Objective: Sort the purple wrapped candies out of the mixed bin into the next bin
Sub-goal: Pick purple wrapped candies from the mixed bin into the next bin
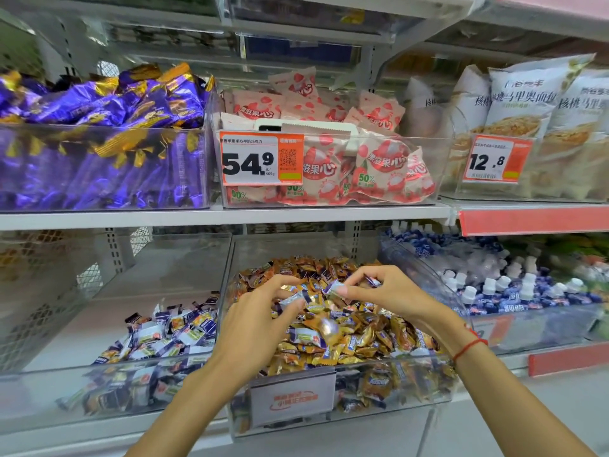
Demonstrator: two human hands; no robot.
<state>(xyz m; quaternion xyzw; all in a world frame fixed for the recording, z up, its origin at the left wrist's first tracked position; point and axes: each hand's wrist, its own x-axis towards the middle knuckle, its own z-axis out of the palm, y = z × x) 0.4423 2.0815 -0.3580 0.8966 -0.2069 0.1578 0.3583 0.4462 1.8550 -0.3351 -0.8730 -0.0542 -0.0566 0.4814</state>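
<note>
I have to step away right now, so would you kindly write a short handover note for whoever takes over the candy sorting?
Left hand: pinching a purple wrapped candy over the mixed bin.
Right hand: pinching another purple candy there.
Done: a pile of purple candies already lies in the next bin, on the left.
Left: drop these two across, then pick out the purple ones remaining among the orange.

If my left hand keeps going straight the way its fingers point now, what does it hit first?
Probably the right hand: the left hand, pinching a purple candy, points up-right toward it over the mixed bin. Depth is unclear, so it may pass beneath.
</note>
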